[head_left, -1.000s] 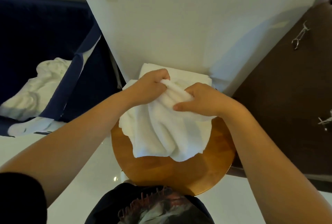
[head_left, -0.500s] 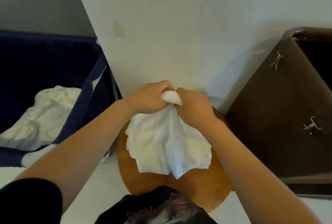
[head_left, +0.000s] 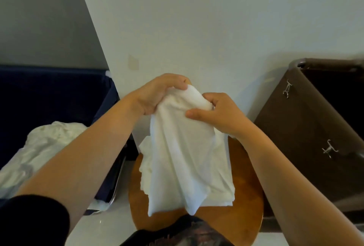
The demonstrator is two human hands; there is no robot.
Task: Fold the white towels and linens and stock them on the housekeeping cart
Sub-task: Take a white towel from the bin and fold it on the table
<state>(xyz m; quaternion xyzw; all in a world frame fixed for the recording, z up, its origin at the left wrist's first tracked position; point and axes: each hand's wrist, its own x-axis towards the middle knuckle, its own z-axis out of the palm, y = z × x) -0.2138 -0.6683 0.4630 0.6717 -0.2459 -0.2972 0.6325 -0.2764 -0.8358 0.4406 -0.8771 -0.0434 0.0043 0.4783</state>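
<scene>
Towel (head_left: 185,159) hangs above stool (head_left: 246,216), between two bins (head_left: 315,137).

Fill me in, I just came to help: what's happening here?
A person grips a white towel by its top with the left hand and right hand, so it hangs over a round wooden table. More white cloth lies on the table behind it. Crumpled linens sit in a blue bin at left.

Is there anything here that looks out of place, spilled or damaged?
Nothing looks spilled or damaged. The towel hangs bunched from the left hand and right hand, and white linen lies crumpled in the blue bin.
</scene>
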